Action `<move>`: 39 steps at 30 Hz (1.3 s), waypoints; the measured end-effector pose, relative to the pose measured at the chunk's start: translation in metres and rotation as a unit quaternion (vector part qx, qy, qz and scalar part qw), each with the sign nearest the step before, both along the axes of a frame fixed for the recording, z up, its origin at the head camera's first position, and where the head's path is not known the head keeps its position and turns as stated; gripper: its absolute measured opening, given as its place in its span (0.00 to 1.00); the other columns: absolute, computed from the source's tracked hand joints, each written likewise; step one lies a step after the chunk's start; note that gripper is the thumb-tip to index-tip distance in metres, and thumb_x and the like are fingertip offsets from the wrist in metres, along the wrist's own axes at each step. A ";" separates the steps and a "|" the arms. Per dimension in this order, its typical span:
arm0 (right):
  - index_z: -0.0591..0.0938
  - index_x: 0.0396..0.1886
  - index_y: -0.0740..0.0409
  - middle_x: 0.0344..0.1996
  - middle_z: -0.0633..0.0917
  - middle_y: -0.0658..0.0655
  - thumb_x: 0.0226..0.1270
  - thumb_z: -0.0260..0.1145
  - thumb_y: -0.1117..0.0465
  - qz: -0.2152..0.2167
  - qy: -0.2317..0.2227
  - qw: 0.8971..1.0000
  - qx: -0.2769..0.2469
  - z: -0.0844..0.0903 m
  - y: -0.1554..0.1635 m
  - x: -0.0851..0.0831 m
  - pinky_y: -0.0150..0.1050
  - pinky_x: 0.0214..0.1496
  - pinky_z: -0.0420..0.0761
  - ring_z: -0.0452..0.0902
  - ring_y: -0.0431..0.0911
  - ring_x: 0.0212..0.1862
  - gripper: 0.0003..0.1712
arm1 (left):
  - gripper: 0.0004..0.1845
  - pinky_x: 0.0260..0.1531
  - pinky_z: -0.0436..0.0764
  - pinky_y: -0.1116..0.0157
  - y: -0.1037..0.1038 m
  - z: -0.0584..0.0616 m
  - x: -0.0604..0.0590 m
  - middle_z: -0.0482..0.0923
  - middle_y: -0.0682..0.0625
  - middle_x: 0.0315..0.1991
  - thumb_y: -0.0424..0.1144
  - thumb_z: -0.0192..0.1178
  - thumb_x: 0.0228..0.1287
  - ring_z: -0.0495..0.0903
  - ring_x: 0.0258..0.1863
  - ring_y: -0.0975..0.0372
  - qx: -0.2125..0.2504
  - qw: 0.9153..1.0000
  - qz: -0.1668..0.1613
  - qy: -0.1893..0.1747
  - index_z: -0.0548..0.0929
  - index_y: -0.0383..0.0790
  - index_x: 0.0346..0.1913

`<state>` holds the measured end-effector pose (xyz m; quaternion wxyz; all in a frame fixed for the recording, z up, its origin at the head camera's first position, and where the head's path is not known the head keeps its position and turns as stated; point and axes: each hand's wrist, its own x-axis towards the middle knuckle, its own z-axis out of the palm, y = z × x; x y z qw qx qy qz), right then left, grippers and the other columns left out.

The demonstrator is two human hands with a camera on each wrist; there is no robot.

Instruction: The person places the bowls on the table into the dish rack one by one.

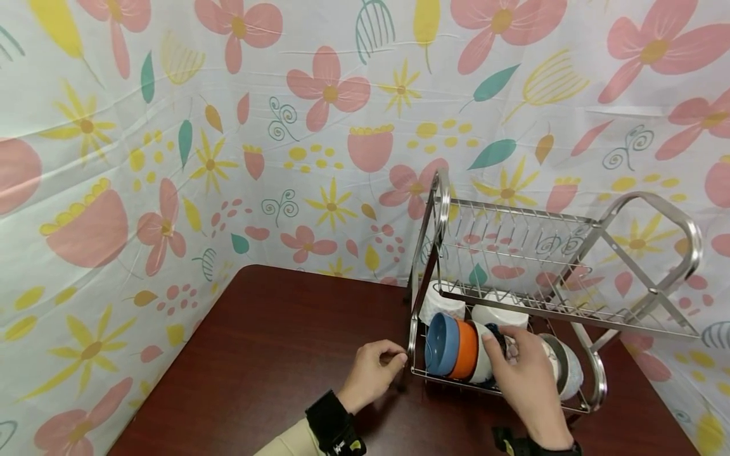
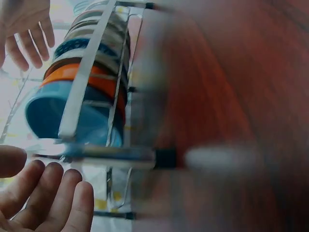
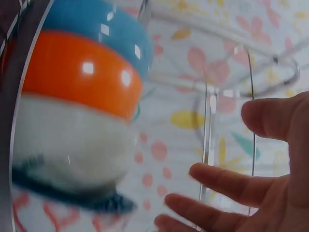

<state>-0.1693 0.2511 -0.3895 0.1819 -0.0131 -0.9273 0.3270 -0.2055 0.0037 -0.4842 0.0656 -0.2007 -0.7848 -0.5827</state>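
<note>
A row of bowls stands on edge in the lower tier of a metal dish rack (image 1: 445, 253). From the left come a blue bowl (image 1: 441, 345), an orange bowl (image 1: 466, 351), a white bowl (image 1: 481, 361) and a dark blue patterned bowl (image 1: 496, 335). My right hand (image 1: 527, 380) reaches over the middle of this row, and the right wrist view shows its fingers (image 3: 222, 186) spread with nothing between them. Beside the rack's left front post is my left hand (image 1: 373, 373), its fingers loosely bent and fingertips right at the metal.
Behind the row are a white cup (image 1: 441, 304) and another white dish (image 1: 499, 313). The rack's upper wire tier (image 1: 513, 234) overhangs the bowls. Dark wooden tabletop (image 1: 274, 342) extends left of the rack; a flowered cloth (image 1: 319, 158) hangs behind.
</note>
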 end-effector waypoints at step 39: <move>0.79 0.36 0.42 0.34 0.75 0.38 0.67 0.64 0.54 0.310 0.147 0.934 0.098 -0.013 -0.110 -0.011 0.30 0.33 0.72 0.69 0.33 0.33 0.02 | 0.08 0.32 0.75 0.69 -0.093 0.076 0.017 0.77 0.58 0.40 0.44 0.60 0.67 0.75 0.32 0.67 -0.236 0.960 0.060 0.140 0.82 0.49 0.45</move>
